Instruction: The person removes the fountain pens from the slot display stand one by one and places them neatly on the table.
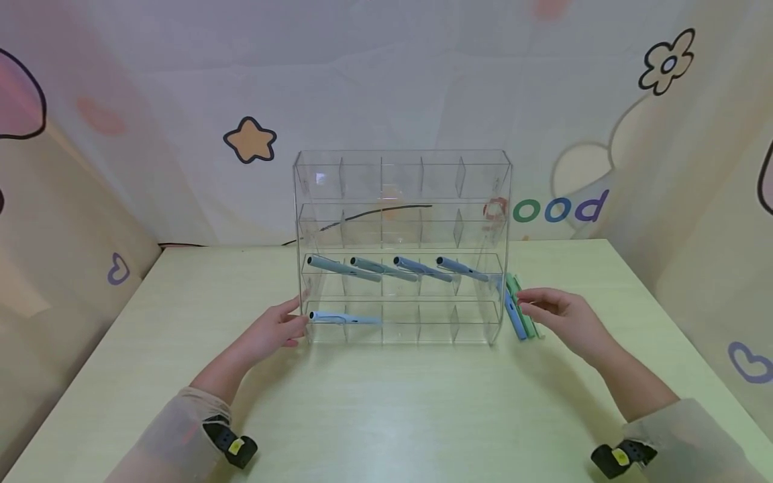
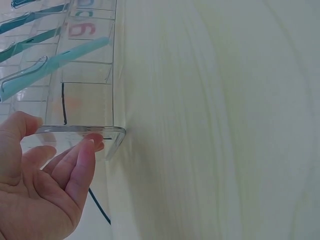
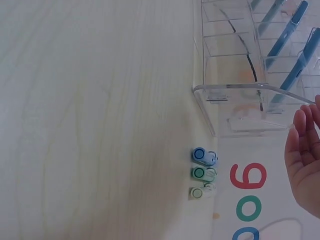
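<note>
A clear acrylic rack (image 1: 398, 345) with several tiers stands on the table. My left hand (image 1: 274, 332) holds its left side; in the left wrist view the thumb (image 2: 31, 120) is over the front edge and the fingers touch the outer wall. Several blue and teal pens (image 1: 344, 268) slant in the second tier from the bottom, and one light blue pen (image 1: 347, 318) lies at the bottom left. My right hand (image 1: 564, 318) hovers by the right side, fingers loosely bent, holding nothing. Beneath it lie a blue pen (image 3: 204, 156), a green pen (image 3: 204, 173) and a pale green pen (image 3: 202, 192).
A pale wood-look table (image 1: 398, 416) spreads in front of the rack. Behind and at both sides hangs a printed cloth (image 1: 398, 80) with a star, a flower and coloured letters. A wrist camera (image 1: 232, 443) is strapped to the left sleeve, another (image 1: 622, 458) to the right.
</note>
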`<state>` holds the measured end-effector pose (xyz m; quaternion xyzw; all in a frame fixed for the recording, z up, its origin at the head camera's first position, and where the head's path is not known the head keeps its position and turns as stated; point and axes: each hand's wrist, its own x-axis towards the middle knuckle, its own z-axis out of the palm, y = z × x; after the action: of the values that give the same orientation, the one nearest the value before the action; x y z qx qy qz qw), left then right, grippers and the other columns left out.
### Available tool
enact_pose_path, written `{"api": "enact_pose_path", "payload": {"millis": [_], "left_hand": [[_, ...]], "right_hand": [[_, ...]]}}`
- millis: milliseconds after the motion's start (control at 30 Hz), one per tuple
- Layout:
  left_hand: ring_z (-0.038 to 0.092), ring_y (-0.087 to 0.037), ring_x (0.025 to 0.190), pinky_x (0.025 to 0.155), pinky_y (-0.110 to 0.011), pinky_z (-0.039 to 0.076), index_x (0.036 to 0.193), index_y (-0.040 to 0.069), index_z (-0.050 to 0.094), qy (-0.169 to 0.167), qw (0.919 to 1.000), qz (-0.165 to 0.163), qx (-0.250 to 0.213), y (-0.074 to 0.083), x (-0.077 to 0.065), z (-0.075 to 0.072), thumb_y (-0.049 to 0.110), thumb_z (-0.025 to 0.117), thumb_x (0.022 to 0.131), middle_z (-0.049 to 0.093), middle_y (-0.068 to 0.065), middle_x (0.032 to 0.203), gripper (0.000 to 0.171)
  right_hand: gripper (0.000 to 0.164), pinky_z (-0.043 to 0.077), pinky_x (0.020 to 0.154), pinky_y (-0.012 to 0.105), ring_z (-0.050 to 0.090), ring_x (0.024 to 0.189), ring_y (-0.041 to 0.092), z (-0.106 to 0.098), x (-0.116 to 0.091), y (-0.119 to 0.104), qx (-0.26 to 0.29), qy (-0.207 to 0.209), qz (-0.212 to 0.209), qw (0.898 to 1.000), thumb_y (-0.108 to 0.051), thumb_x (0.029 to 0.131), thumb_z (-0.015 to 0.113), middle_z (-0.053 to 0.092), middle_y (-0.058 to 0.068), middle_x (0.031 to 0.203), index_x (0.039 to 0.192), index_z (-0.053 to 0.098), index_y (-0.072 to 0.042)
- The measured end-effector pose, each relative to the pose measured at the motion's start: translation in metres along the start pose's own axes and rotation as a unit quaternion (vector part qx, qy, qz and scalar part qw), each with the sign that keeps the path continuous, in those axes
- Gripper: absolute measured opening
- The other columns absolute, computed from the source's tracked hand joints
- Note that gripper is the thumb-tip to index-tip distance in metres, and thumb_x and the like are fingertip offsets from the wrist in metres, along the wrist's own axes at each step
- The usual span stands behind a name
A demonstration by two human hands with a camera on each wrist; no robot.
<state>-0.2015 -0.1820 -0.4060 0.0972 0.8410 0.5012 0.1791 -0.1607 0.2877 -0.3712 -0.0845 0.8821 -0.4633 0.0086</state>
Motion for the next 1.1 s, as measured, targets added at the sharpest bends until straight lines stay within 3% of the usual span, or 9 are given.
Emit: {"api": "enact_pose_path", "payload": {"millis": [167,500,767,1100], "left_hand": [[0.053,-0.032,0.111,0.086,-0.039,0.050,0.150,0.014,0.017,-0.001,1.0000,0.000,-0.003,0.000,0.001,-0.001,0.025,0.048,0.098,0.045,-0.027,0.133,0.061],[0.053,-0.034,0.112,0.085,-0.040,0.050,0.150,0.013,0.016,-0.003,0.9999,0.005,-0.012,-0.003,0.002,0.000,0.021,0.047,0.099,0.045,-0.029,0.132,0.061],[0.055,-0.034,0.110,0.084,-0.039,0.051,0.150,0.011,0.017,0.002,1.0000,0.005,-0.004,-0.002,0.002,0.001,0.022,0.048,0.098,0.045,-0.029,0.132,0.061],[0.049,-0.041,0.116,0.088,-0.042,0.049,0.149,0.007,0.013,-0.012,0.9995,0.015,-0.025,-0.002,0.002,0.001,0.019,0.045,0.099,0.039,-0.033,0.135,0.061]], "right_hand": [[0.035,0.052,0.076,0.025,0.060,0.089,0.019,0.007,-0.002,-0.004,0.013,-0.011,-0.026,1.000,-0.023,0.092,0.061,0.064,0.012,0.105,0.117,0.060,0.002],[0.029,0.051,0.077,0.023,0.062,0.091,0.012,0.025,-0.001,-0.019,0.036,-0.057,-0.068,0.995,-0.014,0.091,0.061,0.064,0.015,0.107,0.115,0.062,0.003],[0.028,0.051,0.080,0.023,0.062,0.098,0.027,0.045,0.011,-0.030,0.029,-0.096,-0.095,0.990,-0.016,0.090,0.062,0.064,0.014,0.110,0.114,0.063,0.000],[0.026,0.051,0.082,0.025,0.061,0.096,0.019,0.068,0.025,-0.043,0.033,-0.122,-0.121,0.984,-0.015,0.091,0.061,0.065,0.010,0.109,0.114,0.064,-0.004]]}}
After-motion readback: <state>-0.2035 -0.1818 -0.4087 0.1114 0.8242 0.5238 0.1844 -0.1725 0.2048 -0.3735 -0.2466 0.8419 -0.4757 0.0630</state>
